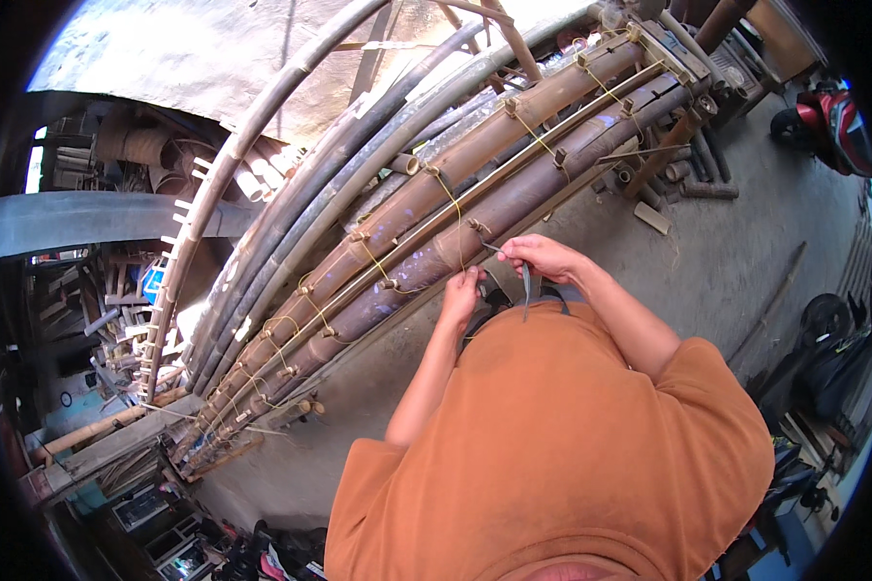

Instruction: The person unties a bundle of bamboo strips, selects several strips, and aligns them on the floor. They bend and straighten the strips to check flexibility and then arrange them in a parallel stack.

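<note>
cord (pixel 458 225) pinched between both hands

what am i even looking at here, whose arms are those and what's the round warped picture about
This is a single view from a wide fisheye camera worn on a person's head, looking down, so straight edges bend near the rim. The orange shirt and both forearms belong to the wearer. In front lies a frame of long brown bamboo poles joined by small pegs and thin yellowish cord, over a grey concrete floor. The left hand pinches at a pole's lower edge. The right hand holds a thin dark blade-like tool; its exact kind is unclear. A red vehicle part sits far right.
</note>
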A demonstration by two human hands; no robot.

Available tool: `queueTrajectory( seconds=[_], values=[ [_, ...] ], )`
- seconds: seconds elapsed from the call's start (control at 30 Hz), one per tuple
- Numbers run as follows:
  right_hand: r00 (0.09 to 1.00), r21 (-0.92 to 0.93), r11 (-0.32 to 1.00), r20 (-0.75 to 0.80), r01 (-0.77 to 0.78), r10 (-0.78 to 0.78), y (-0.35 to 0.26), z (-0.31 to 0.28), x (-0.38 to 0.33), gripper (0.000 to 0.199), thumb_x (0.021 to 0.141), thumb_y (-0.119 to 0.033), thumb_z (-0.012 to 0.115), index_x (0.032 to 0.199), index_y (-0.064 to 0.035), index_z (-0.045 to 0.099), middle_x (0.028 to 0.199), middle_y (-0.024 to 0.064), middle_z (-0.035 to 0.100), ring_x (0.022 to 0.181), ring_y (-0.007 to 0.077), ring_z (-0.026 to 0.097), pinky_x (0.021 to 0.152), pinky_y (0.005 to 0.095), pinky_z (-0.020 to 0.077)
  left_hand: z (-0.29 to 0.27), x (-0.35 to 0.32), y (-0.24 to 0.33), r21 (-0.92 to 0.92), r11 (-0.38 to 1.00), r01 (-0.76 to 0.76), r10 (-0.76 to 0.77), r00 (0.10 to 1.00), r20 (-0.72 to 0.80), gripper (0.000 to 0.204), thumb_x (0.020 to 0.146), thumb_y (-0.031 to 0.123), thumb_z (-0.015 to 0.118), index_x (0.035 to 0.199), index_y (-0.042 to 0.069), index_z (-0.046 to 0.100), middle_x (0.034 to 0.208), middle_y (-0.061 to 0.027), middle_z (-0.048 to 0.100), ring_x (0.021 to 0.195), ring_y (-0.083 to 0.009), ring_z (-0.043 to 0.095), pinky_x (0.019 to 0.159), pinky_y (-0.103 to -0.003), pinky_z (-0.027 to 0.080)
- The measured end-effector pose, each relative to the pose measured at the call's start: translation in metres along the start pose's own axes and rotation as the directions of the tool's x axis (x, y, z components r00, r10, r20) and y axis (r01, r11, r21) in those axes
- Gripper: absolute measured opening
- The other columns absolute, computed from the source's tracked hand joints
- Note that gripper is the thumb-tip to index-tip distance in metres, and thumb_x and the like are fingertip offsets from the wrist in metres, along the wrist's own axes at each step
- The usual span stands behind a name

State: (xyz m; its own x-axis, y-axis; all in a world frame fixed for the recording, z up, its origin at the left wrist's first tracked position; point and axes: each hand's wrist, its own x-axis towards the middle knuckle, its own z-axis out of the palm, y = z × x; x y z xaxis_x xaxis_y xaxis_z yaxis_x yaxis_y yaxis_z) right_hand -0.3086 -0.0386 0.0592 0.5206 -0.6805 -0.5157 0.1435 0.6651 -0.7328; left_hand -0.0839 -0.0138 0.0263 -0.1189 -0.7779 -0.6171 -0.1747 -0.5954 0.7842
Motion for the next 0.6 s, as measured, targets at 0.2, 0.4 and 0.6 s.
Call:
queueTrajectory(
  seconds=[0.2,0.4,0.6],
  values=[
    [0.930,-0.774,0.614,-0.097,0.152,-0.353,0.024,-0.033,0.023,0.027,0.093,-0.024,0.054,0.102,-0.0014,0.066,0.098,0.0154,0.068,0.093,0.0302,0.064,0.081,0.0378,0.0484,0.014,0.048,-0.039,-0.355,0.933,-0.064,0.025,0.993,-0.113,0.025,0.095,0.024,0.052,0.097,0.003,0.065,0.079,0.0003,0.058,0.065,-0.0083,0.046,0.058,-0.026,0.037],
    [0.898,-0.793,0.603,-0.197,0.090,-0.392,0.093,-0.051,0.129,0.036,0.086,-0.024,0.056,0.110,0.0009,0.065,0.106,0.0217,0.068,0.096,0.0351,0.064,0.083,0.0410,0.0484,0.019,0.067,-0.049,-0.330,0.942,0.062,0.011,0.976,0.215,0.019,0.094,0.022,0.057,0.097,0.004,0.064,0.075,0.0017,0.057,0.061,-0.0063,0.042,0.057,-0.023,0.033],
    [0.959,-0.562,0.825,-0.264,-0.067,-0.102,0.094,-0.051,0.149,0.044,0.077,-0.014,0.069,0.118,0.0008,0.063,0.112,0.0158,0.067,0.101,0.0229,0.061,0.088,0.0360,0.0488,0.020,0.054,-0.035,-0.133,0.964,-0.231,0.210,0.965,-0.157,0.021,0.092,0.026,0.062,0.090,0.006,0.066,0.074,0.0004,0.062,0.063,-0.0068,0.047,0.057,-0.025,0.036]
  ],
)
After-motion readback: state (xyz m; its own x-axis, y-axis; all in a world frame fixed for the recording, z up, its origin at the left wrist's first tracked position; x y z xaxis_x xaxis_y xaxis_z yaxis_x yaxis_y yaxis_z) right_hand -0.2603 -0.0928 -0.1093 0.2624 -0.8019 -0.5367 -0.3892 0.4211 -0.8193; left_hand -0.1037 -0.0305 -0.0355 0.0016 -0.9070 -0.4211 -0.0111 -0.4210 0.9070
